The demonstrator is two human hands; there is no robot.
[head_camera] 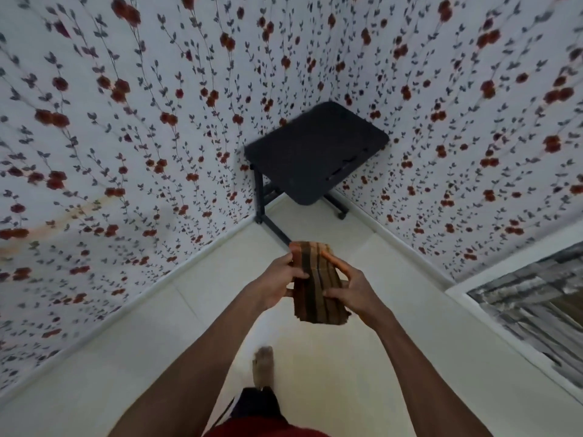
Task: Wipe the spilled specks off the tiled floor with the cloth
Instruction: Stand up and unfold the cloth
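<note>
At frame centre, my left hand (pixel 277 280) and right hand (pixel 353 290) both pinch the folded striped cloth (pixel 317 283) above the tiled floor (pixel 410 326).

Both bare forearms extend forward from the lower edge of the view and converge toward the centre. The left hand (pixel 279 280) sits at the left side of a folded cloth (pixel 317 285), thumb on its upper face, fingers curled against its left edge. The right hand (pixel 353 290) sits at the right side, thumb laid across the lower part of the upper face, index finger stretched forward along the right edge. Both hands hold the cloth in the air, well above the floor. The wrists are roughly level and close together. One bare foot (pixel 263 367) is visible below the arms, blurred.
</note>
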